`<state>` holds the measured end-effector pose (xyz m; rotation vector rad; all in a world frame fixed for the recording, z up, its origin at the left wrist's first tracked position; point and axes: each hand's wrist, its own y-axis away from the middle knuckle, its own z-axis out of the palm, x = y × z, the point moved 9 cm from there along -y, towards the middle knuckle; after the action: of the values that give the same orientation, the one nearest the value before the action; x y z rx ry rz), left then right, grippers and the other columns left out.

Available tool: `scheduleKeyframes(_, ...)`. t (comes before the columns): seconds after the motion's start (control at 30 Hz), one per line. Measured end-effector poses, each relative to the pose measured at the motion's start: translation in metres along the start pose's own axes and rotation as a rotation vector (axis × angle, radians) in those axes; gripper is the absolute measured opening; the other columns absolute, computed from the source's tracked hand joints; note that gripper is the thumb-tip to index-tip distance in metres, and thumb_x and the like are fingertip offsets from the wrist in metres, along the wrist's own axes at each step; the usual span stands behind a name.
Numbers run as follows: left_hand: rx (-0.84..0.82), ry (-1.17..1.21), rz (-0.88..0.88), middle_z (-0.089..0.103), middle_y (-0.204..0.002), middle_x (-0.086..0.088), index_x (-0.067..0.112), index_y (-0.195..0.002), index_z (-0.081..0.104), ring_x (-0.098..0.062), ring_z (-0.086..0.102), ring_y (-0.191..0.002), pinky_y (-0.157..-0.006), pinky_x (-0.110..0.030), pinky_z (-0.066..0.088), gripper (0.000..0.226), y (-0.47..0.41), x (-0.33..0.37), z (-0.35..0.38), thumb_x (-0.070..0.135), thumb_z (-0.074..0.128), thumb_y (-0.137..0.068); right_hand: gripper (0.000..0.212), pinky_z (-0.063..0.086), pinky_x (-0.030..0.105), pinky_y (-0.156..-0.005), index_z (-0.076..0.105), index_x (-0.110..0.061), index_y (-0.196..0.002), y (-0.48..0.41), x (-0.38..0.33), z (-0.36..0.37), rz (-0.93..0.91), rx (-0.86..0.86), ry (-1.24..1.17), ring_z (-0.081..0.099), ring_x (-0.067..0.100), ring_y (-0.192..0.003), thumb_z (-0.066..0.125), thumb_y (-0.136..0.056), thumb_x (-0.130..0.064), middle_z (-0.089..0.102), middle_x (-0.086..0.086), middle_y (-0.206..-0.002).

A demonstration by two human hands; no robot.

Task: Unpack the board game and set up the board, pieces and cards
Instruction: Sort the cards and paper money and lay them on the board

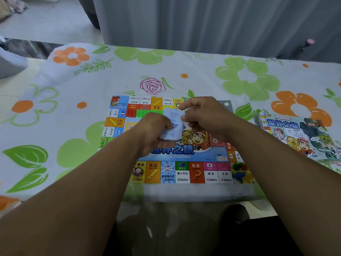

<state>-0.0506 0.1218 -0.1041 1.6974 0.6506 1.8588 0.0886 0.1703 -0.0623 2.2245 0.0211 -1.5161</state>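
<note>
The colourful game board [184, 174] lies flat on the table in front of me. Above its middle, my left hand [153, 132] grips a stack of pale blue cards [173, 126]. My right hand [204, 115] pinches the top card of that stack at its right edge. Red and green plastic pieces [142, 113] lie on the far part of the board. A red card pile [215, 142] sits on the board under my right wrist, partly hidden. The game box [299, 135] lies to the right of the board.
A floral tablecloth [73, 100] covers the table, whose near edge is just below the board. A grey curtain [221, 23] hangs behind the table. A grey object [11, 63] sits at the far left edge.
</note>
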Motion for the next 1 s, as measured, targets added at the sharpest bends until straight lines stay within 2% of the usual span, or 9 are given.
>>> scheduleKeyframes(0.2, -0.067, -0.049, 0.023, 0.063, -0.125, -0.024, 0.001, -0.125, 0.060, -0.034, 0.065, -0.090, -0.053, -0.027, 0.056, 0.033, 0.002, -0.002, 0.012, 0.002, 0.053, -0.093, 0.019, 0.054, 0.031, -0.058, 0.069, -0.005, -0.109, 0.003, -0.009, 0.004, -0.080, 0.000, -0.070, 0.059, 0.022, -0.063, 0.064, -0.092, 0.002, 0.058, 0.012, -0.070)
scheduleKeyframes(0.43, 0.032, -0.151, 0.130, 0.066, -0.113, -0.017, 0.006, -0.118, 0.062, -0.029, 0.060, -0.090, -0.057, -0.028, 0.046, 0.031, -0.005, 0.003, 0.007, -0.002, 0.050, -0.091, 0.016, 0.064, 0.043, -0.069, 0.069, 0.004, -0.106, 0.004, -0.011, -0.001, -0.161, 0.074, -0.029, 0.066, 0.021, -0.065, 0.065, -0.090, 0.006, 0.062, 0.016, -0.074)
scheduleKeyframes(0.53, 0.022, -0.240, 0.187, 0.065, -0.105, -0.013, 0.007, -0.123, 0.062, -0.026, 0.057, -0.088, -0.063, -0.031, 0.044, 0.036, -0.007, 0.005, 0.011, -0.005, 0.047, -0.092, 0.013, 0.064, 0.042, -0.071, 0.071, -0.005, -0.099, 0.003, -0.012, -0.001, -0.227, 0.098, 0.098, 0.070, 0.019, -0.065, 0.067, -0.090, 0.004, 0.064, 0.013, -0.074)
scheduleKeyframes(0.63, 0.031, -0.338, 0.263, 0.065, -0.105, -0.013, 0.010, -0.119, 0.061, -0.029, 0.059, -0.090, -0.072, -0.036, 0.046, 0.030, -0.011, 0.007, 0.012, -0.001, 0.051, -0.092, 0.016, 0.060, 0.035, -0.070, 0.075, -0.019, -0.090, 0.003, -0.015, 0.004, -0.334, 0.133, 0.364, 0.069, 0.012, -0.068, 0.068, -0.089, -0.005, 0.070, -0.004, -0.073)
scheduleKeyframes(0.7, 0.136, -0.516, 0.334, 0.063, -0.101, -0.011, 0.016, -0.107, 0.058, -0.031, 0.058, -0.093, -0.076, -0.040, 0.052, 0.025, -0.014, 0.012, 0.004, 0.001, 0.054, -0.086, 0.013, 0.048, 0.023, -0.065, 0.076, -0.019, -0.090, 0.005, -0.016, 0.008, -0.380, 0.126, 0.465, 0.061, 0.000, -0.065, 0.067, -0.090, -0.009, 0.065, -0.013, -0.070)
scheduleKeyframes(0.77, 0.233, -0.711, 0.405, 0.062, -0.100, -0.009, 0.021, -0.103, 0.057, -0.035, 0.058, -0.100, -0.083, -0.052, 0.055, 0.028, -0.013, 0.019, -0.001, 0.003, 0.058, -0.081, 0.012, 0.039, 0.019, -0.060, 0.075, -0.018, -0.092, 0.005, -0.016, 0.009, -0.389, 0.127, 0.513, 0.055, -0.006, -0.062, 0.066, -0.091, -0.010, 0.059, -0.018, -0.067)
scheduleKeyframes(0.83, 0.238, -0.801, 0.446, 0.061, -0.107, -0.010, 0.018, -0.111, 0.056, -0.037, 0.057, -0.103, -0.084, -0.054, 0.054, 0.032, -0.012, 0.019, 0.002, 0.004, 0.061, -0.083, 0.014, 0.042, 0.023, -0.063, 0.073, -0.019, -0.092, 0.003, -0.009, 0.013, -0.362, 0.089, 0.553, 0.056, -0.001, -0.067, 0.065, -0.090, -0.008, 0.062, -0.014, -0.074)
scheduleKeyframes(0.9, 0.213, -0.863, 0.452, 0.060, -0.110, -0.014, 0.013, -0.117, 0.055, -0.036, 0.058, -0.102, -0.083, -0.050, 0.054, 0.031, -0.015, 0.014, 0.006, 0.004, 0.060, -0.087, 0.019, 0.043, 0.029, -0.065, 0.071, -0.022, -0.090, 0.000, 0.002, 0.020, -0.323, 0.031, 0.604, 0.058, 0.011, -0.073, 0.062, -0.086, -0.005, 0.065, -0.004, -0.083)
scheduleKeyframes(1.0, 0.173, -0.901, 0.466, 0.059, -0.107, -0.016, 0.007, -0.116, 0.055, -0.033, 0.058, -0.093, -0.073, -0.041, 0.048, 0.023, -0.019, 0.009, 0.012, 0.007, 0.058, -0.093, 0.019, 0.044, 0.032, -0.065, 0.070, -0.018, -0.096, -0.002, 0.008, 0.021, -0.293, 0.013, 0.615, 0.058, 0.016, -0.072, 0.063, -0.085, -0.005, 0.065, 0.000, -0.087)
